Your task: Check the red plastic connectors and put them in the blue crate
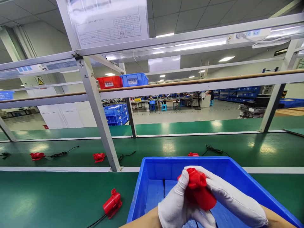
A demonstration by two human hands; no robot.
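Note:
Both my hands wear white gloves and hold one red plastic pump-like part [198, 190] over a blue plastic bin [147, 190]. My left hand [177, 205] wraps it from below and the left, thumb up along its side. My right hand [232, 199] closes over it from the right. A thin black cable [163, 187] lies inside the bin. Another red part [113, 203] with a black cable rests on the green table left of the bin.
Three more red parts [37, 155] [99, 156] [193, 154] with black cables lie on the green conveyor belt beyond a white rail. A slanted metal post [99, 117] rises ahead-left. Red and blue bins [122, 81] sit on the overhead shelf.

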